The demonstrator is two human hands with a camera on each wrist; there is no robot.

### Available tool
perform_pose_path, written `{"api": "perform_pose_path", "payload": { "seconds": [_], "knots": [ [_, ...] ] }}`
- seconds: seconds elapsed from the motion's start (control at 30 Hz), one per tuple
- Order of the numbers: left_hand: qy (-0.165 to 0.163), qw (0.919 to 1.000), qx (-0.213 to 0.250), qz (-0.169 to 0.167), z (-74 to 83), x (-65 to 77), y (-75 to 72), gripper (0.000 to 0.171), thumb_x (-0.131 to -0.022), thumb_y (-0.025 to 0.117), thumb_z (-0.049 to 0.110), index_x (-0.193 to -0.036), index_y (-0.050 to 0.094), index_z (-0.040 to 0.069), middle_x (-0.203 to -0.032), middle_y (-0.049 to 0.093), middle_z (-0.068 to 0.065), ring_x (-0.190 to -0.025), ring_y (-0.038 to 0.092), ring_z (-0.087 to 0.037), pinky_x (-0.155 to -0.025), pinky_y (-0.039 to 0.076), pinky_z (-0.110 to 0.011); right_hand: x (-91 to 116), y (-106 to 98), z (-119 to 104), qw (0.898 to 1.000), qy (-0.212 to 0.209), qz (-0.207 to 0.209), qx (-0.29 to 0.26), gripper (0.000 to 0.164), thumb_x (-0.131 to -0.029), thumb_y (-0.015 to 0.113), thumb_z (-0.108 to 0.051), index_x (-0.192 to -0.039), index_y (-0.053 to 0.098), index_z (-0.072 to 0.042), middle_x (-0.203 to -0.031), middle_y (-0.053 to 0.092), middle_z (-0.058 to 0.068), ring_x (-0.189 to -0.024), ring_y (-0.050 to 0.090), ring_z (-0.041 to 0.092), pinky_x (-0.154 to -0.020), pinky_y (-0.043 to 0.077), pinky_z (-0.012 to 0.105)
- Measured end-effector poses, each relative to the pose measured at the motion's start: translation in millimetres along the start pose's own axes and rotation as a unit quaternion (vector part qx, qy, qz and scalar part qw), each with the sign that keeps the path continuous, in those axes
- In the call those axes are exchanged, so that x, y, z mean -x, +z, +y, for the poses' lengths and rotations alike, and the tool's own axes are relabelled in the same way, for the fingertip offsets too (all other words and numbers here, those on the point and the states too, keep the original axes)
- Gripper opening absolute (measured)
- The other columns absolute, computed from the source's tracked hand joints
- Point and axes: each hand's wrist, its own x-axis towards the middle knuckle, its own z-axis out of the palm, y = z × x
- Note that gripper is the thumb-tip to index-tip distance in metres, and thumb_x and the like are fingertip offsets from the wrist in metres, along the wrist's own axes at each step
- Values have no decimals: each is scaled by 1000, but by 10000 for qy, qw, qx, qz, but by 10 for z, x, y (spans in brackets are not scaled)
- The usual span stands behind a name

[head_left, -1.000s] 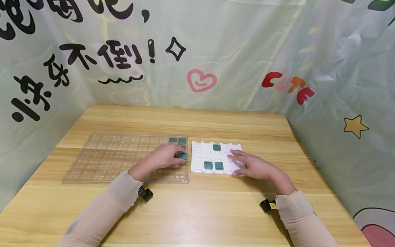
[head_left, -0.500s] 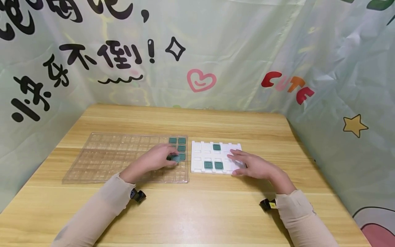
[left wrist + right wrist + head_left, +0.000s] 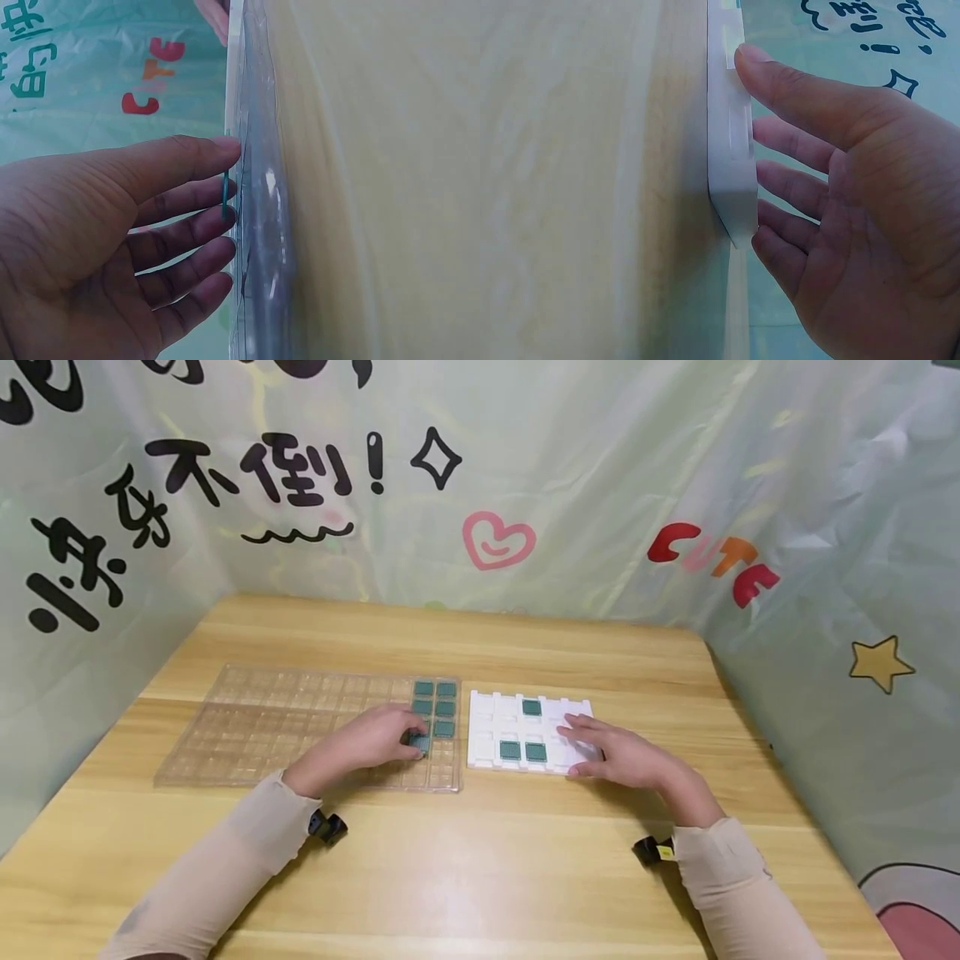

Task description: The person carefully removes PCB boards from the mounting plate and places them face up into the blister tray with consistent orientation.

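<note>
In the head view my left hand (image 3: 372,739) is over the right part of a clear plastic tray (image 3: 247,727). Thumb and fingers pinch a small green circuit board (image 3: 420,744), low at a compartment in the second column from the right. Its thin edge (image 3: 226,191) shows between thumb and fingers in the left wrist view. Other green boards (image 3: 446,708) lie in the two rightmost columns, just beyond the hand. My right hand (image 3: 630,756) rests its fingertips on the right side of a white tray (image 3: 483,727), fingers spread, holding nothing.
Three green boards sit in the white tray, one in the back row (image 3: 531,707) and two in front (image 3: 522,751). Both trays lie side by side with a narrow gap on a wooden table (image 3: 480,860). A printed cloth (image 3: 585,485) hangs behind and at the sides.
My left hand has moved left from the clear tray's right edge with the board, lowering it at the second column. The right hand stays on the white tray. The head view has shifted slightly.
</note>
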Motion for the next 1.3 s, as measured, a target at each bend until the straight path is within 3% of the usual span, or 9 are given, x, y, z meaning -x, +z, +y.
{"api": "perform_pose_path", "payload": {
  "seconds": [0.87, 1.3],
  "knots": [
    [-271, 9977, 519, -339, -29, -27, -85, 37, -87, 76, 25, -118, 69, 5, -112, 63, -3, -101, 61, -21, -89, 51, -40, -27, -48, 13, 9999, 93, -124, -47, 75, -91, 66, -48, -151, 39, -12, -159, 26, 12, -144, 23, 37, -112, 24, 56],
    [-180, 9989, 403, -126, 17, -71, -171, 39, -89, 74, 28, -121, 68, 6, -115, 64, -5, -98, 60, -21, -87, 50, -41, -23, -63, 13, 9997, 146, -118, -152, 74, -90, 69, -43, -150, 41, -11, -158, 27, 12, -144, 24, 37, -112, 25, 55]
  ]
}}
